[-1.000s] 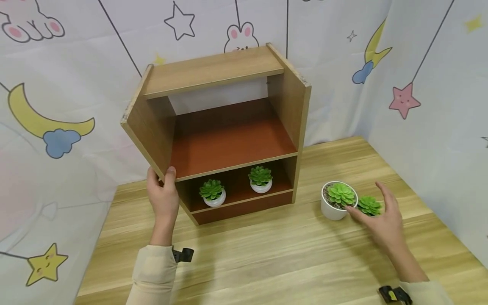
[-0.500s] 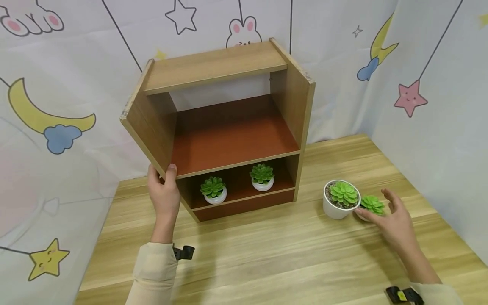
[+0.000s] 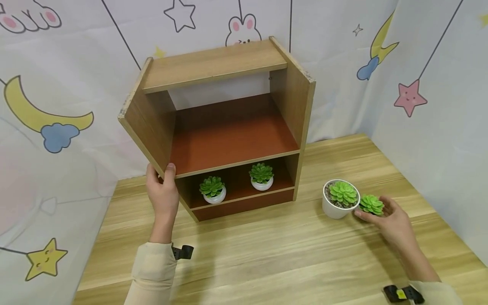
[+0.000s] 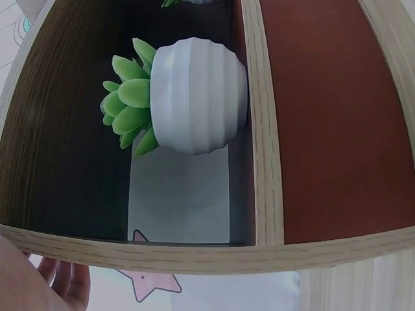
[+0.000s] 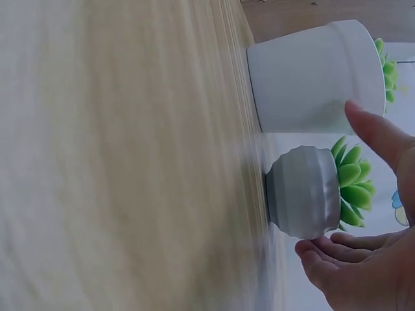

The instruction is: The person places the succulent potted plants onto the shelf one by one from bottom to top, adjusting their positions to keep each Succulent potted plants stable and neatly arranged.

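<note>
My left hand (image 3: pixel 164 192) grips the left side panel of a small wooden shelf unit (image 3: pixel 236 163), thumb over the front edge and fingers on the outer side. At right, my right hand (image 3: pixel 394 222) is around a small potted succulent (image 3: pixel 371 205). In the right wrist view, its fingers (image 5: pixel 318 259) are at one side of the ribbed white pot (image 5: pixel 303 192). The thumb (image 5: pixel 373 129) is spread away from that pot, overlapping a larger white pot (image 5: pixel 311 81) with a succulent. In the head view this larger potted succulent (image 3: pixel 335 209) stands just left of the small one.
Two small potted succulents, one left (image 3: pixel 212 190) and one right (image 3: pixel 261 177), sit on the unit's lower shelf. Above them is a wide red-brown shelf board (image 3: pixel 232 135). The wooden table (image 3: pixel 267 254) meets a printed cloth backdrop (image 3: pixel 335 106) behind and at right.
My right hand has moved right, away from the larger pot, and its fingers have come in around the small potted succulent. My left hand stays on the shelf unit.
</note>
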### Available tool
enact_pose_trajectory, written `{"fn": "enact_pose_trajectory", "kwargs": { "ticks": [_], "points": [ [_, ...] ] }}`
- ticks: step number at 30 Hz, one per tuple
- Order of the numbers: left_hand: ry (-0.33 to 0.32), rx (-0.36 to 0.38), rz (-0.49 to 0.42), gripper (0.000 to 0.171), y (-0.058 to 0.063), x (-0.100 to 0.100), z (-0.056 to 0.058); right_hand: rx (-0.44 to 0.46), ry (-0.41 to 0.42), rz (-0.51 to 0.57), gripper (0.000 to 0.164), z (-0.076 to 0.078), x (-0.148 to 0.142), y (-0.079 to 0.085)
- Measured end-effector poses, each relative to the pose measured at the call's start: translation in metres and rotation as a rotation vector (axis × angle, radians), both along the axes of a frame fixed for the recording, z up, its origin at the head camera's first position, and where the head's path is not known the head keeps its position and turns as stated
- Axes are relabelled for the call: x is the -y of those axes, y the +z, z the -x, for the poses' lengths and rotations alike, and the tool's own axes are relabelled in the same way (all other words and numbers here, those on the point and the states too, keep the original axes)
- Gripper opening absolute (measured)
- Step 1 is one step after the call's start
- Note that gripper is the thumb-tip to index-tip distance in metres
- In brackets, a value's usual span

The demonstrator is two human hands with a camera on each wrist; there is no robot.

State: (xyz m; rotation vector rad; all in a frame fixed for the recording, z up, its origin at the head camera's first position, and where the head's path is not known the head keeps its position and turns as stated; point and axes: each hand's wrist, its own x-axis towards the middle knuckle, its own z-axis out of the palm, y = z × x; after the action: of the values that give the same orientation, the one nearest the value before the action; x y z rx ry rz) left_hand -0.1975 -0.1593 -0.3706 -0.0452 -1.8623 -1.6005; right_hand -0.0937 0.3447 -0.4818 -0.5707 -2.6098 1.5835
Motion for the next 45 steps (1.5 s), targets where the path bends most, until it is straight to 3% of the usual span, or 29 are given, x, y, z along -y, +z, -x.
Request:
{"fn": "enact_pose_trajectory", "kwargs": {
  "ticks": [3, 7, 21, 35, 39, 45],
  "points": [
    [-0.005, -0.007, -0.001, 0.033, -0.012, 0.007, 0.01, 0.015, -0.009, 0.039, 0.115, 0.001, -0.001, -0.002],
    [-0.007, -0.015, 0.001, 0.034, -0.016, 0.01, 0.012, 0.028, -0.014, 0.066, 0.116, 0.001, -0.002, -0.006],
    [0.006, -0.016, 0.018, 0.034, -0.017, 0.011, 0.012, 0.043, -0.041, 0.134, 0.109, 0.0, -0.005, -0.015],
    [-0.002, -0.02, 0.003, 0.034, -0.017, 0.01, 0.012, 0.016, -0.036, 0.046, 0.098, -0.002, -0.005, -0.024],
    [0.008, -0.011, 0.001, 0.034, -0.007, 0.004, 0.004, -0.01, -0.048, 0.052, 0.097, -0.003, -0.006, -0.028],
    [0.012, -0.015, 0.015, 0.034, -0.013, 0.008, 0.008, -0.011, -0.108, 0.108, 0.098, -0.001, -0.008, -0.032]
  ]
}}
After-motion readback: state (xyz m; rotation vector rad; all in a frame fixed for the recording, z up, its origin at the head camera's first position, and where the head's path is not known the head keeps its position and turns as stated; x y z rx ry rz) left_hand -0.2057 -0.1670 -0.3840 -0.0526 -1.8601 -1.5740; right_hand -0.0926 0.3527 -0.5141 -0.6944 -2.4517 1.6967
